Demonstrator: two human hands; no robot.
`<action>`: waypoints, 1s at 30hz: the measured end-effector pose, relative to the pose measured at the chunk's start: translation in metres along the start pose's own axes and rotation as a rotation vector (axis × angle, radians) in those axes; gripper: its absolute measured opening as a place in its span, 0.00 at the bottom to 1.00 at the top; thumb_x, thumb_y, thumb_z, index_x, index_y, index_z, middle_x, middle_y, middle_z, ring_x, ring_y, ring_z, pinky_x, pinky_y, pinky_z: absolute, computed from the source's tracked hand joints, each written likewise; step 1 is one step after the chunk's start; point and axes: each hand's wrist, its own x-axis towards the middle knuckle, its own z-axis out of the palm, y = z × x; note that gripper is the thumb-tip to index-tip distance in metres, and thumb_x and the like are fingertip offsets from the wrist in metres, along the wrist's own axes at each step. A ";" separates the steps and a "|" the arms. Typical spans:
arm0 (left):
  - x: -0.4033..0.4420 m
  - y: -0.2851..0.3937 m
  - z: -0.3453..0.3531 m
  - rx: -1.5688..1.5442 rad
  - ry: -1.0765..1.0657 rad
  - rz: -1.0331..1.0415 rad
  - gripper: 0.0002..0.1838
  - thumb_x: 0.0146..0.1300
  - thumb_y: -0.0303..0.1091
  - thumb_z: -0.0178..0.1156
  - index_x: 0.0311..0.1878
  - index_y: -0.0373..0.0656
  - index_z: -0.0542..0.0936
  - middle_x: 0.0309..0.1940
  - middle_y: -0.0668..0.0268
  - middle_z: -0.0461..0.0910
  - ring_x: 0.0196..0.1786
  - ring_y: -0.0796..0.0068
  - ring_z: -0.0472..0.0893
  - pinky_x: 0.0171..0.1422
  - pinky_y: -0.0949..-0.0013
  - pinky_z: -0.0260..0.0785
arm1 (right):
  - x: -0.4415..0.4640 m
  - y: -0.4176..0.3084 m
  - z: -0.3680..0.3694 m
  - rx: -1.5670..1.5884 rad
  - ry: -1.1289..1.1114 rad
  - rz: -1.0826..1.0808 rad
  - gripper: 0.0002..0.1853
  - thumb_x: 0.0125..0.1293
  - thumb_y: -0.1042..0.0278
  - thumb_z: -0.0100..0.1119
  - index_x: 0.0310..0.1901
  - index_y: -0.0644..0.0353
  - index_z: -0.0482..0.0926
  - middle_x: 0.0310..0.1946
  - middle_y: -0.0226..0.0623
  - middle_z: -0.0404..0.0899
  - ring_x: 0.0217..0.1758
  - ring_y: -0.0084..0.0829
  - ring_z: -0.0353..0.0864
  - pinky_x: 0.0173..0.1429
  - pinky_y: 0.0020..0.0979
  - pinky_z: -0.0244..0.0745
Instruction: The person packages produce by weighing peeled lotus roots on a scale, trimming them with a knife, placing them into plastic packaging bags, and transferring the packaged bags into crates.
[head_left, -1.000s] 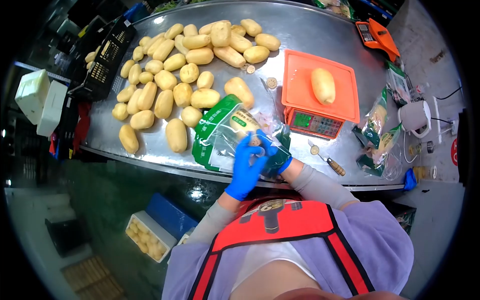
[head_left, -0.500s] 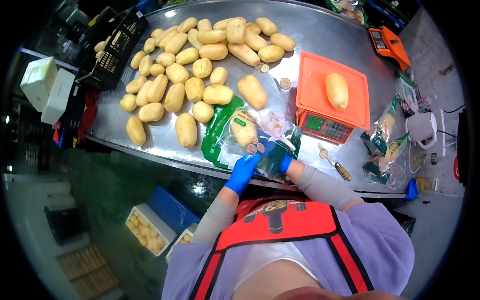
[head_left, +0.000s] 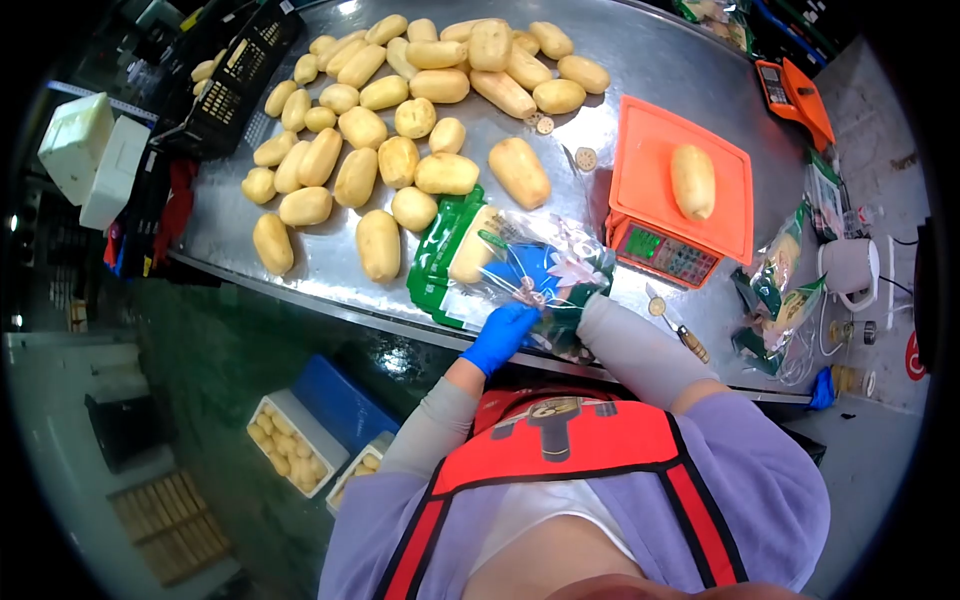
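Note:
A printed green and clear plastic bag (head_left: 436, 262) lies near the table's front edge with a peeled lotus root (head_left: 472, 250) inside. My left hand (head_left: 502, 338), in a blue glove, pinches the bag's near edge. Through the clear film shows my right hand (head_left: 528, 268), also gloved in blue, reaching into the bag with its fingers stretched toward the lotus root. Small lotus root slices (head_left: 530, 292) sit beneath it, partly covered by film glare. The right wrist and sleeve enter from the bag's right side.
Many peeled lotus roots (head_left: 398, 160) cover the table's left and back. An orange scale (head_left: 735, 165) bears one lotus root (head_left: 693, 182). A knife (head_left: 690, 342) lies right of my arm, near packed bags (head_left: 775, 300). A black crate (head_left: 235, 95) stands at the left.
My right hand has pushed deeper into the bag, up and left toward the lotus root. My left hand has shifted slightly right along the bag edge. The view has turned a little.

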 end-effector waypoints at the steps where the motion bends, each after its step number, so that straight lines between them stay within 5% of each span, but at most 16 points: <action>1: 0.004 -0.010 -0.003 -0.030 -0.015 0.071 0.13 0.64 0.40 0.52 0.40 0.40 0.77 0.30 0.68 0.77 0.27 0.81 0.74 0.31 0.77 0.68 | 0.001 0.001 0.002 -0.040 -0.015 0.001 0.11 0.61 0.65 0.53 0.44 0.59 0.75 0.39 0.37 0.78 0.39 0.32 0.77 0.44 0.31 0.72; 5: -0.007 0.016 0.005 -0.099 -0.008 0.057 0.12 0.64 0.38 0.51 0.35 0.38 0.76 0.23 0.65 0.75 0.23 0.80 0.74 0.27 0.76 0.66 | -0.002 0.002 0.008 -0.171 -0.056 0.011 0.11 0.60 0.65 0.53 0.43 0.58 0.76 0.39 0.38 0.78 0.39 0.33 0.77 0.44 0.32 0.72; 12: -0.008 0.014 0.004 -0.096 0.079 0.007 0.13 0.64 0.39 0.53 0.38 0.38 0.77 0.29 0.67 0.76 0.29 0.80 0.75 0.29 0.77 0.69 | -0.047 0.002 -0.012 -0.238 -0.098 0.064 0.10 0.59 0.66 0.54 0.41 0.57 0.77 0.38 0.39 0.79 0.39 0.36 0.78 0.44 0.33 0.72; 16: -0.002 -0.002 -0.004 -0.079 0.082 0.082 0.12 0.63 0.39 0.54 0.35 0.38 0.77 0.28 0.67 0.76 0.27 0.80 0.74 0.28 0.77 0.68 | -0.110 -0.035 -0.090 0.301 0.467 0.365 0.06 0.57 0.69 0.58 0.35 0.59 0.79 0.30 0.38 0.79 0.34 0.32 0.79 0.40 0.31 0.72; 17: -0.004 0.000 -0.003 -0.077 0.097 0.061 0.12 0.63 0.39 0.54 0.34 0.38 0.77 0.28 0.67 0.76 0.26 0.80 0.74 0.27 0.77 0.67 | -0.115 -0.029 -0.114 -0.056 0.769 0.232 0.07 0.58 0.69 0.59 0.36 0.61 0.78 0.26 0.37 0.77 0.34 0.30 0.78 0.38 0.31 0.71; 18: -0.005 0.002 -0.001 -0.072 0.109 0.041 0.13 0.64 0.39 0.54 0.34 0.38 0.77 0.27 0.68 0.76 0.25 0.80 0.73 0.27 0.77 0.67 | -0.115 -0.034 -0.135 0.371 0.972 0.322 0.10 0.58 0.68 0.60 0.40 0.62 0.76 0.31 0.39 0.77 0.38 0.32 0.78 0.42 0.30 0.72; 19: -0.004 0.002 0.000 -0.068 0.103 0.040 0.13 0.64 0.39 0.54 0.34 0.38 0.77 0.27 0.68 0.76 0.25 0.80 0.73 0.27 0.77 0.67 | -0.110 -0.039 -0.158 -0.134 1.139 0.257 0.17 0.57 0.65 0.61 0.46 0.63 0.73 0.40 0.43 0.76 0.45 0.37 0.76 0.47 0.34 0.71; 21: -0.005 0.002 0.000 -0.067 0.128 0.054 0.13 0.63 0.39 0.54 0.33 0.38 0.77 0.26 0.68 0.76 0.24 0.80 0.73 0.27 0.77 0.67 | -0.102 -0.023 -0.186 -0.569 1.101 0.200 0.33 0.53 0.58 0.65 0.59 0.60 0.65 0.55 0.47 0.67 0.55 0.45 0.70 0.58 0.37 0.66; 24: -0.005 0.001 -0.001 -0.031 0.151 0.061 0.13 0.63 0.40 0.54 0.34 0.38 0.77 0.26 0.67 0.76 0.23 0.80 0.73 0.26 0.76 0.66 | -0.084 0.002 -0.189 -0.480 1.050 0.393 0.36 0.53 0.57 0.64 0.62 0.61 0.62 0.58 0.49 0.65 0.56 0.46 0.69 0.59 0.37 0.66; 26: -0.004 0.001 -0.002 -0.024 0.149 0.072 0.13 0.63 0.40 0.54 0.35 0.38 0.77 0.27 0.67 0.76 0.23 0.79 0.74 0.26 0.76 0.67 | -0.087 0.012 -0.200 -0.575 1.111 0.319 0.32 0.57 0.55 0.60 0.61 0.60 0.63 0.56 0.47 0.67 0.54 0.43 0.71 0.56 0.36 0.69; 28: -0.005 0.000 0.000 -0.020 0.143 0.077 0.13 0.63 0.40 0.54 0.36 0.37 0.77 0.27 0.66 0.76 0.23 0.79 0.74 0.26 0.76 0.67 | -0.103 0.004 -0.215 0.937 0.927 0.378 0.31 0.61 0.50 0.53 0.60 0.60 0.63 0.54 0.43 0.69 0.53 0.40 0.73 0.53 0.33 0.72; 30: -0.007 0.003 0.003 -0.066 0.179 0.061 0.12 0.62 0.41 0.56 0.36 0.39 0.76 0.28 0.67 0.75 0.23 0.77 0.74 0.27 0.74 0.66 | -0.115 0.002 -0.211 1.145 0.851 0.313 0.30 0.64 0.44 0.47 0.59 0.60 0.64 0.52 0.40 0.71 0.50 0.36 0.75 0.48 0.29 0.74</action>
